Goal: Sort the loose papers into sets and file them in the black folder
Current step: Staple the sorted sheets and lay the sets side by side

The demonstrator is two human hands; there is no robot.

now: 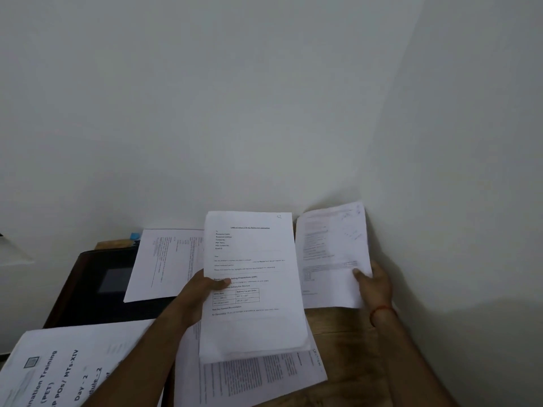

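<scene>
Head view: the left hand (202, 289) grips a stack (252, 327) of papers at frame centre, thumb curled over the top page. That page reads "Restaurant Name", "Contact No", "POC Name", "Selling Propositions (USP)" and "Delivery Fee per Order" above a small table. A handwritten mark in its top right corner looks like "51". The right hand (374, 284), a red thread (382, 311) on its wrist, pinches a sheet (329, 259) at centre right; its print is too blurred to read.

One black folder (88, 289) lies at centre left on the wooden table (346, 342), with a printed page (164, 262) lying across its right part. At lower left a booklet (67, 368) shows "Training (PET)", "POs/ MTs-XIV" and "Day - 2". One more densely printed leaf (258, 380) lies at the bottom, under the stack. That makes five paper items in all.
</scene>
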